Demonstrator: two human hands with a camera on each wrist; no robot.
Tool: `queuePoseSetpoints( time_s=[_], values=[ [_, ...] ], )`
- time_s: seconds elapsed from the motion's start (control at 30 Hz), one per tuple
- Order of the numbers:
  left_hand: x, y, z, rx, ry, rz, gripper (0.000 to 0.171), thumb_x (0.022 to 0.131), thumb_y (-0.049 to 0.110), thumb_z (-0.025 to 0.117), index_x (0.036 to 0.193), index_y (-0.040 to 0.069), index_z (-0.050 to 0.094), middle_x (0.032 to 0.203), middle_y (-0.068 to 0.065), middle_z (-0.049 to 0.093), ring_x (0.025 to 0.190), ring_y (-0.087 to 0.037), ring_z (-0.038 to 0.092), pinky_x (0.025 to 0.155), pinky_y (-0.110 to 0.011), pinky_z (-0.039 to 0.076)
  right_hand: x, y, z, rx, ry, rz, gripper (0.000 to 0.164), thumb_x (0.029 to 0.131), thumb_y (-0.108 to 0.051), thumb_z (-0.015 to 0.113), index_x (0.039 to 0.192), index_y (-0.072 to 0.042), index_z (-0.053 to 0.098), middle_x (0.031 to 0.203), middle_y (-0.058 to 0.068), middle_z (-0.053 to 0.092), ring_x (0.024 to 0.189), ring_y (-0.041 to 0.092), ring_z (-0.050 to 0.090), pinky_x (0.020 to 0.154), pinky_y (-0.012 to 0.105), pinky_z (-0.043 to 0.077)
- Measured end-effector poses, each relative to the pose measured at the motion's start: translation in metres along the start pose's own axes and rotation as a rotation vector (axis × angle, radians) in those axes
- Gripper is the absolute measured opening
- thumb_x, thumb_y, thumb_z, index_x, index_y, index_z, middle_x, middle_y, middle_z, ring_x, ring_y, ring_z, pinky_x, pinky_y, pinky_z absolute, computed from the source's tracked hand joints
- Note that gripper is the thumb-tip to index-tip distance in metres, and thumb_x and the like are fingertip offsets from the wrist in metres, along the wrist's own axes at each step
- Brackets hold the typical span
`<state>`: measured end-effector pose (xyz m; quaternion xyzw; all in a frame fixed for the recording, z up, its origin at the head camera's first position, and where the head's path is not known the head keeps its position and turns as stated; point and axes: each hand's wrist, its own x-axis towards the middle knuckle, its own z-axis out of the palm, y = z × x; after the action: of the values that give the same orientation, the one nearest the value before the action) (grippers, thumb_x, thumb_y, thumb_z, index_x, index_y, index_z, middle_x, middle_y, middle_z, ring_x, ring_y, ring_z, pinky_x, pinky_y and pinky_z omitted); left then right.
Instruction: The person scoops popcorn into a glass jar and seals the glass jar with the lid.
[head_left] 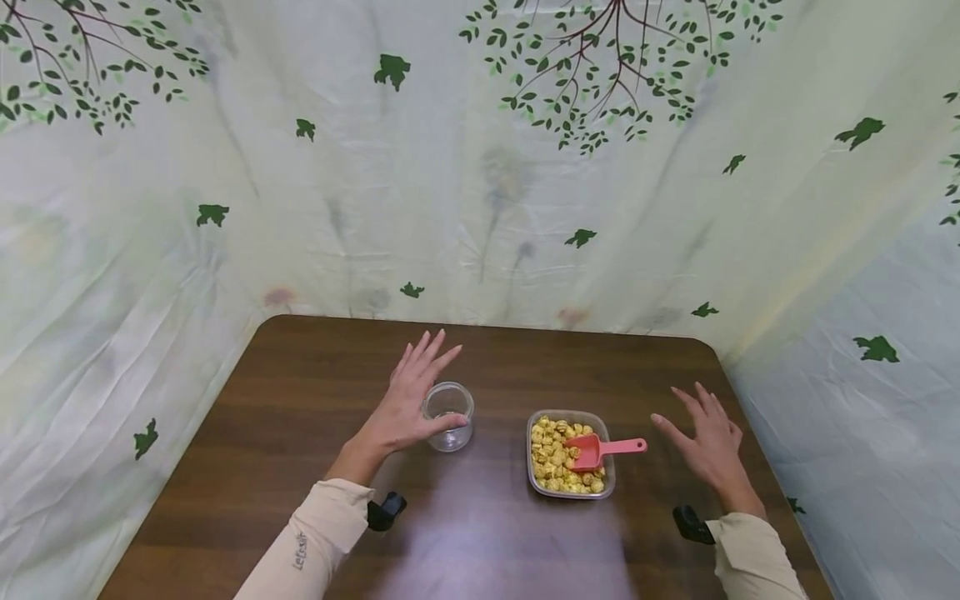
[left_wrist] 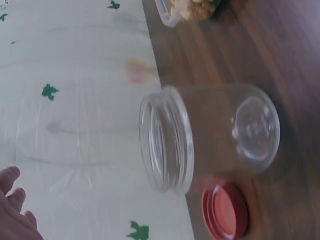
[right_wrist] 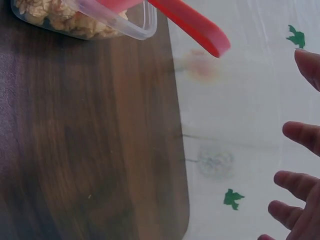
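Observation:
A clear, empty jar (head_left: 450, 417) stands upright and lidless on the table. My left hand (head_left: 411, 406) is beside it with fingers extended and thumb reaching across in front of the jar; whether they touch cannot be told. In the left wrist view a red lid (left_wrist: 225, 211) lies near the jar (left_wrist: 225, 130). To the right, a clear plastic tub (head_left: 573, 495) holds yellow popcorn (head_left: 549, 454). A pink scoop (head_left: 589, 451) rests in the popcorn, its handle pointing right. My right hand (head_left: 711, 442) hovers right of that handle, fingers spread, holding nothing.
The brown wooden table (head_left: 480, 550) has rounded far corners. A pale curtain (head_left: 480, 208) with printed leaves and branches hangs behind it and along both sides. Dark wrist cameras (head_left: 386, 511) sit on both wrists.

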<state>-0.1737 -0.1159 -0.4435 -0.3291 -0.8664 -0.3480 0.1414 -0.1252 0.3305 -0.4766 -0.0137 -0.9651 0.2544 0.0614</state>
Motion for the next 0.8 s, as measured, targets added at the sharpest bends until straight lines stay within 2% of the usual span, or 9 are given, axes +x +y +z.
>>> queuePoseSetpoints(
  time_s=[0.23,0.5,0.63,0.8],
  values=[
    [0.001,0.008,0.023,-0.098,0.015,0.067,0.097,0.077,0.079,0.049,0.148,0.014,0.038,0.157,-0.016,0.023,0.145,-0.037,0.014,0.111,-0.063,0.013,-0.004,0.001,0.008,0.055,-0.007,-0.009,0.069,0.094,-0.045,0.057,0.143,0.0,0.04,0.15,0.032,0.024,0.133,0.055,0.024,0.095,0.078,0.015],
    [-0.002,0.014,0.049,-0.166,-0.03,0.038,0.097,0.076,0.079,0.051,0.15,0.018,0.035,0.158,-0.013,0.022,0.144,-0.037,0.016,0.108,-0.066,0.02,-0.012,0.004,0.021,0.138,-0.038,0.014,0.072,0.095,-0.044,0.057,0.147,0.0,0.034,0.149,0.032,0.027,0.135,0.052,0.024,0.101,0.073,0.02],
    [-0.003,0.014,0.06,-0.197,-0.047,0.023,0.098,0.076,0.079,0.052,0.151,0.019,0.033,0.159,-0.01,0.022,0.144,-0.035,0.021,0.108,-0.063,0.024,-0.015,0.003,0.026,0.189,-0.037,0.031,0.073,0.094,-0.045,0.058,0.147,-0.001,0.033,0.142,0.031,0.038,0.13,0.049,0.034,0.1,0.068,0.029],
    [-0.004,0.016,0.074,-0.221,-0.046,0.028,0.099,0.076,0.079,0.051,0.151,0.018,0.032,0.158,-0.011,0.024,0.141,-0.036,0.026,0.108,-0.062,0.026,-0.018,-0.001,0.032,0.213,-0.017,0.053,0.069,0.095,-0.043,0.058,0.145,-0.001,0.037,0.122,0.027,0.054,0.111,0.041,0.052,0.088,0.059,0.045]
  ],
)
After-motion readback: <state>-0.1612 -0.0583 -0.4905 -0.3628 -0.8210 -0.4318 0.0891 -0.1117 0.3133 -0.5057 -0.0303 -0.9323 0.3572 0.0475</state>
